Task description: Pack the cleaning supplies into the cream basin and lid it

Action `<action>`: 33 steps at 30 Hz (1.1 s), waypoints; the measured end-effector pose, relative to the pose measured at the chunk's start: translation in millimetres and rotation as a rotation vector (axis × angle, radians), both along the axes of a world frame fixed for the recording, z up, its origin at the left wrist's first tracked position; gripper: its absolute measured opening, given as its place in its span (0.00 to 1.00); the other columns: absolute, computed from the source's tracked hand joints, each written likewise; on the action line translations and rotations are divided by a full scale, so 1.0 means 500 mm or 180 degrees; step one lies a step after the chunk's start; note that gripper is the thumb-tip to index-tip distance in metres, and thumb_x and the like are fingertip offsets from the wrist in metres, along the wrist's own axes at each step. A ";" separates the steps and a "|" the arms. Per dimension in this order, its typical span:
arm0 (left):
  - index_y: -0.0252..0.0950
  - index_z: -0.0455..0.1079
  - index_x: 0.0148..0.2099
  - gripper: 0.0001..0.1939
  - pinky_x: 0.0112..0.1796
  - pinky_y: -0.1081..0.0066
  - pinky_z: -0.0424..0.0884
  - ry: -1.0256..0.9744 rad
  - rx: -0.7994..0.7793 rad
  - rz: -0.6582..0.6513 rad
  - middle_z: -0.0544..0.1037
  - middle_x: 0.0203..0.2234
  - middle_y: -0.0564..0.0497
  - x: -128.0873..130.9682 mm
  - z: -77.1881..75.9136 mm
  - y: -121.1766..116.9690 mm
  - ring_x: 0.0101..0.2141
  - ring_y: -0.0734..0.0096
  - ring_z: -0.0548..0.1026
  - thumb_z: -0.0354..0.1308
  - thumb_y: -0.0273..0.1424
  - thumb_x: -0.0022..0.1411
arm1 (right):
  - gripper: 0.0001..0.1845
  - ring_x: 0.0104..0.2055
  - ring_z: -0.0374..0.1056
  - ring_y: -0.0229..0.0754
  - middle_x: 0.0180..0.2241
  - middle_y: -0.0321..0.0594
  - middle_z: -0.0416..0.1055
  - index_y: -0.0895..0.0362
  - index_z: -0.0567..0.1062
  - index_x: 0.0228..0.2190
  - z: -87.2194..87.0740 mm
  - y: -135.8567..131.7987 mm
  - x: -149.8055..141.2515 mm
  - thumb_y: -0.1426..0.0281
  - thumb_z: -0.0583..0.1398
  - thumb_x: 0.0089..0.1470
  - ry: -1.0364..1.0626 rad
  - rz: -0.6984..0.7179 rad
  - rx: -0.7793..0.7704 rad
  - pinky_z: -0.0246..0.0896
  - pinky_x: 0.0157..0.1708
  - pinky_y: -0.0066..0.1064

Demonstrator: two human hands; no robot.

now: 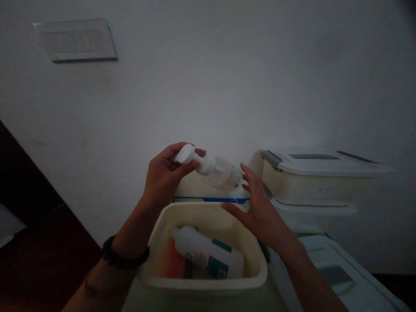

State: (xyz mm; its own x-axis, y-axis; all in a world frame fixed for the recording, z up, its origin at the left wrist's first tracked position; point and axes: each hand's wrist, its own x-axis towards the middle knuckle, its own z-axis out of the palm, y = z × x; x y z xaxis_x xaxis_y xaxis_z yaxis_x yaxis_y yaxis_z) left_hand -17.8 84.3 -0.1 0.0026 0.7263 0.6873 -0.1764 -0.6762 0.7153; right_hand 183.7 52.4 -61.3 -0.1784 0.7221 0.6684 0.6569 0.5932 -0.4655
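My left hand grips a clear pump bottle by its white pump top, holding it tilted above the bin. To the right of the bottle's base is my right hand, with fingers and thumb spread and nothing between them. Below both hands stands an open cream bin. Inside it lies a white bottle on its side, with a green and white label. Something orange-red shows beneath that bottle, too blurred to name.
Lidded storage boxes are stacked on the right against the wall. Another pale lidded box sits lower right. A switch plate is on the wall at upper left. A dark opening lies far left.
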 end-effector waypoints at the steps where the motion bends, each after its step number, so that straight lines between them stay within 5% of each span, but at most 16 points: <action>1: 0.36 0.70 0.39 0.13 0.44 0.65 0.71 -0.0248 -0.0080 -0.0059 0.81 0.33 0.50 -0.002 -0.005 -0.023 0.39 0.66 0.77 0.65 0.28 0.50 | 0.45 0.62 0.50 0.51 0.61 0.49 0.49 0.52 0.44 0.60 0.004 -0.006 -0.007 0.60 0.62 0.48 0.0021 0.0027 0.0172 0.53 0.57 0.47; 7: 0.39 0.68 0.40 0.12 0.37 0.73 0.73 0.0171 -0.0340 -0.0188 0.79 0.36 0.52 -0.070 -0.028 -0.093 0.39 0.68 0.76 0.64 0.27 0.52 | 0.41 0.53 0.61 0.49 0.52 0.46 0.61 0.50 0.54 0.55 0.010 -0.028 -0.040 0.65 0.66 0.42 -0.0015 0.0428 0.0434 0.60 0.51 0.43; 14: 0.36 0.65 0.46 0.15 0.20 0.76 0.63 0.2251 -0.0565 0.1053 0.67 0.17 0.59 -0.107 -0.031 -0.078 0.18 0.76 0.66 0.52 0.40 0.61 | 0.33 0.38 0.68 0.39 0.42 0.39 0.66 0.51 0.58 0.48 -0.016 -0.008 -0.046 0.63 0.66 0.42 0.1491 0.1006 -0.0748 0.68 0.35 0.28; 18: 0.36 0.62 0.31 0.17 0.19 0.77 0.58 0.1975 -0.0242 0.1306 0.61 0.18 0.58 -0.070 -0.046 -0.085 0.19 0.77 0.61 0.43 0.43 0.65 | 0.21 0.19 0.62 0.32 0.24 0.32 0.67 0.55 0.63 0.42 -0.011 -0.012 -0.039 0.53 0.54 0.54 0.2009 0.1392 -0.1538 0.60 0.17 0.22; 21: 0.37 0.59 0.30 0.16 0.19 0.76 0.55 0.1677 -0.0063 0.1201 0.58 0.18 0.58 -0.054 -0.053 -0.095 0.19 0.77 0.59 0.42 0.41 0.65 | 0.27 0.13 0.57 0.32 0.15 0.32 0.62 0.58 0.67 0.30 -0.005 -0.021 -0.031 0.48 0.46 0.56 0.1958 0.1619 -0.2276 0.53 0.11 0.22; 23: 0.37 0.60 0.30 0.15 0.19 0.76 0.56 0.1592 0.0056 0.1180 0.58 0.19 0.58 -0.054 -0.053 -0.099 0.19 0.77 0.59 0.43 0.40 0.65 | 0.29 0.13 0.57 0.32 0.14 0.32 0.62 0.58 0.68 0.27 0.002 -0.027 -0.023 0.45 0.45 0.54 0.1783 0.1767 -0.2701 0.54 0.11 0.23; 26: 0.37 0.61 0.31 0.15 0.20 0.75 0.57 0.1738 0.0146 0.1215 0.60 0.20 0.57 -0.059 -0.051 -0.098 0.20 0.76 0.60 0.43 0.41 0.65 | 0.26 0.21 0.66 0.36 0.25 0.35 0.70 0.56 0.67 0.37 0.017 -0.032 -0.009 0.48 0.59 0.45 0.1220 0.1895 -0.2903 0.64 0.18 0.27; 29: 0.37 0.62 0.34 0.16 0.22 0.75 0.58 0.2196 0.0064 0.1224 0.63 0.20 0.56 -0.062 -0.055 -0.087 0.21 0.75 0.62 0.42 0.42 0.65 | 0.37 0.38 0.70 0.44 0.40 0.40 0.72 0.54 0.62 0.48 0.028 -0.034 -0.007 0.59 0.68 0.36 0.0321 0.1327 -0.2336 0.67 0.35 0.34; 33: 0.36 0.62 0.38 0.18 0.23 0.73 0.61 0.3297 -0.0667 0.0670 0.68 0.20 0.55 -0.068 -0.087 -0.059 0.21 0.72 0.66 0.40 0.44 0.65 | 0.35 0.45 0.67 0.49 0.44 0.43 0.70 0.53 0.66 0.48 0.014 -0.032 -0.011 0.64 0.68 0.36 -0.0945 0.0568 -0.1520 0.62 0.44 0.42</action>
